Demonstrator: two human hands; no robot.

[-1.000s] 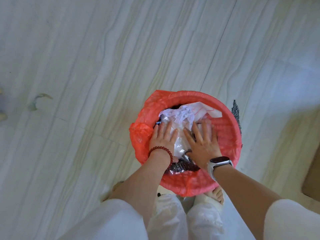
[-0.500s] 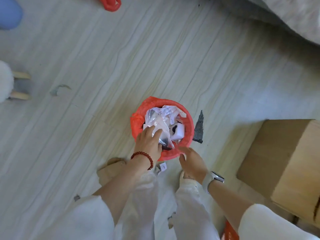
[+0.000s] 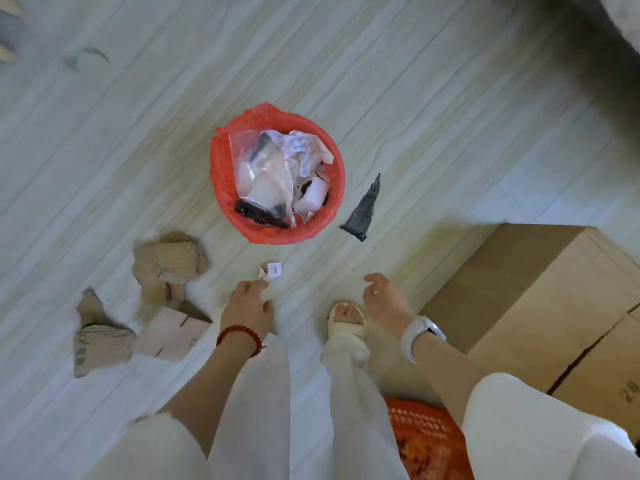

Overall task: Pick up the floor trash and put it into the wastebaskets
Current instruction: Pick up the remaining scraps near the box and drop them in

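A wastebasket (image 3: 337,199) lined with a red bag stands on the pale floor, filled with clear plastic bags and crumpled paper. My left hand (image 3: 246,308), with a red bead bracelet, hangs below it, fingers loosely curled and empty, just short of a small white paper scrap (image 3: 272,270). My right hand (image 3: 386,301), with a white watch, hangs relaxed and empty near my slippered foot. Torn cardboard pieces (image 3: 166,263) lie left of my left hand. A dark mesh scrap (image 3: 363,209) lies right of the basket.
A large cardboard box (image 3: 540,306) stands at the right. An orange-red basket (image 3: 426,441) shows behind my legs at the bottom. A pale curled scrap (image 3: 85,57) lies at the far upper left. A grey blanket edge (image 3: 623,5) fills the top right corner.
Both hands have left the wastebasket and dropped back toward my legs. The view has pulled back, so cardboard pieces and a paper scrap now show.
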